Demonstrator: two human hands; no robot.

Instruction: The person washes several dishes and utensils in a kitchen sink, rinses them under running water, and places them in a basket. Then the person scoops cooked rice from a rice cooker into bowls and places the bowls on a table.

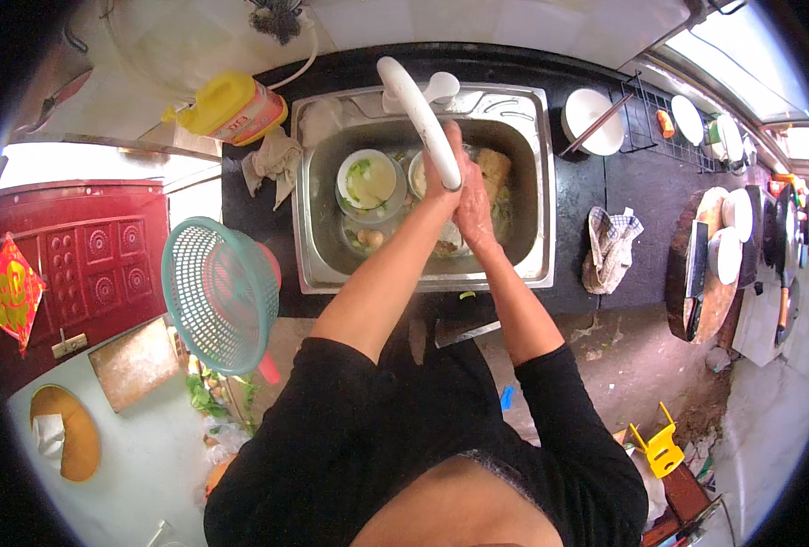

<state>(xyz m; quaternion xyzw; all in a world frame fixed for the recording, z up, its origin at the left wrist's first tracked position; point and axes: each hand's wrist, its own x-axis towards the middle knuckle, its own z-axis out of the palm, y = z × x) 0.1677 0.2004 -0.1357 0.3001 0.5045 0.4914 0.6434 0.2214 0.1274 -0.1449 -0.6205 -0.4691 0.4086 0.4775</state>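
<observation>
My left hand [436, 183] and my right hand [474, 202] are pressed together under the white curved faucet [414, 102], over a stainless steel sink [299, 225]. The spout covers part of both hands, so whether anything is between the palms is hidden. To their left in the sink, a white bowl [377, 184] holds cloudy liquid and green leaves and rests on another dish. Another white bowl [415, 176] is mostly hidden behind my left hand. Beyond my right hand lies a tan, rough-textured scrubbing pad [494, 169]. Food scraps [371, 237] lie in the basin.
A yellow jug [230, 109] and a crumpled rag [273, 161] are left of the sink. Green and pink colanders [192, 301] stand nearer. To the right are a bowl with chopsticks [592, 126], a cloth [609, 249], and a round chopping board [708, 314] bearing a cleaver [697, 260].
</observation>
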